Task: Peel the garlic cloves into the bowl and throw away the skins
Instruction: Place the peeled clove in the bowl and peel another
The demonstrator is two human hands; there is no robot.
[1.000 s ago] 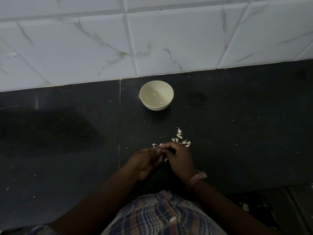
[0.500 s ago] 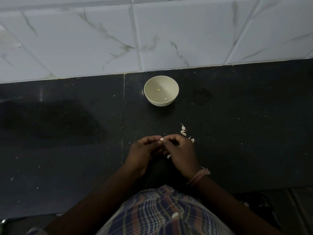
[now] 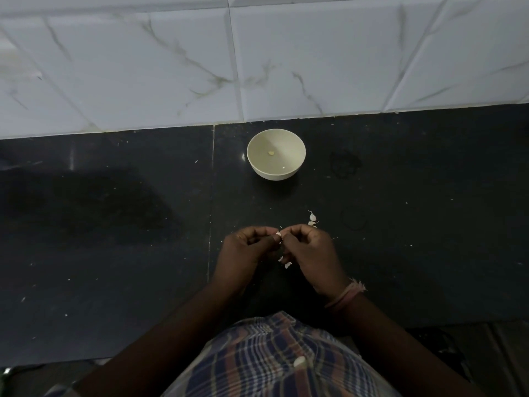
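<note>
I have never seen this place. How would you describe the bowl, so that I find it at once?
Start from the white marble-patterned wall tiles at the back; below them lies a dark countertop. On it, close to the wall and beyond both hands, stands the bowl. It is the only vessel: round, cream, with one small yellowish piece inside, unlike the tiny white garlic skins nearer the hands.

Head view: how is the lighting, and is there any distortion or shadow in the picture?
Head view: dim overall, the dark counter swallows detail while the tiled wall is brightest; wide-angle bending curves the wall's lower edge; a broad shadow lies on the counter's left; the hands look dark, and the garlic clove they pinch is too small to resolve.
</note>
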